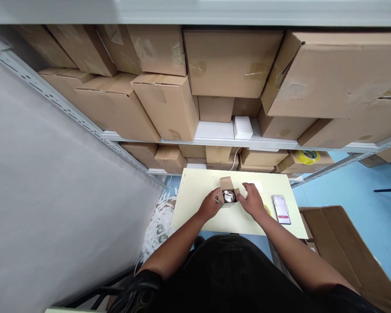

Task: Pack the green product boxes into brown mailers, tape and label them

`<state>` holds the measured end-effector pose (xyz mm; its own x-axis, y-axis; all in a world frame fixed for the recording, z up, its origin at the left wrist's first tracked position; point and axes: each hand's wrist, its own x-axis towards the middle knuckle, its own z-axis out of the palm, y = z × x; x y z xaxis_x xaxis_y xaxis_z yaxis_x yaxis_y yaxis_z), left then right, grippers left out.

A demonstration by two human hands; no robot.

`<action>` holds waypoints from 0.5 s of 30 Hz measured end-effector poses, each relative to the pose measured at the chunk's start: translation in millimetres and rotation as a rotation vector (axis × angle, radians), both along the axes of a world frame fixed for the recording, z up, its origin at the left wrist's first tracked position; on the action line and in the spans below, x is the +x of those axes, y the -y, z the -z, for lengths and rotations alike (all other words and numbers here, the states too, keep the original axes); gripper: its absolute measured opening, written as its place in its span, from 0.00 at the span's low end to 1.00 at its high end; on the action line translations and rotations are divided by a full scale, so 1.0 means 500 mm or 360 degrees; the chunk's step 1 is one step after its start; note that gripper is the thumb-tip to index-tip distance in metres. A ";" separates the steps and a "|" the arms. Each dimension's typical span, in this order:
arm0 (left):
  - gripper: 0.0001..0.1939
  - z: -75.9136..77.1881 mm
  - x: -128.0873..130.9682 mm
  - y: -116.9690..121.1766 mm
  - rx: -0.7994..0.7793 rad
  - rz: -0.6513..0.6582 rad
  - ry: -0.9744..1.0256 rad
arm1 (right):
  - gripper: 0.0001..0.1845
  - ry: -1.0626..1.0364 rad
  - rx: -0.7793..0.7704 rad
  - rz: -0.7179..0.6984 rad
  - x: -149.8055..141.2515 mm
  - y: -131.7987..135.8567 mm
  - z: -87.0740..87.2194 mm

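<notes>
A small open cardboard box (227,181) stands on the pale yellow table, its flaps raised. Inside it sits a round, shiny silver object (229,197); its exact kind is unclear. My left hand (211,204) is closed around the box's left side. On the other side, my right hand (253,201) has its thumb at the right flap, with the fingers spread apart and nothing held in them. Partly hidden behind my right wrist is a yellow tape roll (267,210).
A phone (283,211) lies on the table (195,182) at the right. Shelves ahead hold several cardboard boxes (231,65), a small white box (243,127) and yellow tape (307,157). White paper scraps (154,226) litter the floor left; a large open carton (342,248) stands right.
</notes>
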<state>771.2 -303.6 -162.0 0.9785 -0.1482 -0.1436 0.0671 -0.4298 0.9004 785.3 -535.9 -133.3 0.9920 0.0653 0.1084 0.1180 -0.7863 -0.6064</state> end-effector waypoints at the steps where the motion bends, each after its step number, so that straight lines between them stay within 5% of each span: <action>1: 0.38 0.001 -0.004 0.004 -0.0022 -0.0051 -0.0009 | 0.25 -0.0137 0.0204 0.0107 -0.009 0.009 0.017; 4: 0.38 0.001 -0.013 0.015 -0.0132 -0.0159 0.0029 | 0.22 -0.0428 0.0629 0.0045 -0.028 0.022 0.053; 6: 0.34 -0.003 -0.016 0.022 -0.0170 -0.0119 0.0113 | 0.21 -0.0425 0.0680 -0.0072 -0.034 0.018 0.059; 11: 0.21 -0.020 -0.013 0.027 0.0143 0.0198 0.0340 | 0.19 -0.0089 0.0370 -0.0331 -0.038 -0.009 0.062; 15: 0.20 -0.022 0.020 0.025 0.0201 0.0211 0.0281 | 0.15 0.0133 0.0076 -0.0430 -0.041 -0.025 0.078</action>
<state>781.4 -316.4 -151.0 0.9632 -0.2689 0.0024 -0.1511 -0.5341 0.8318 764.8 -523.3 -172.2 0.9268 0.3189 0.1986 0.3707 -0.6905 -0.6212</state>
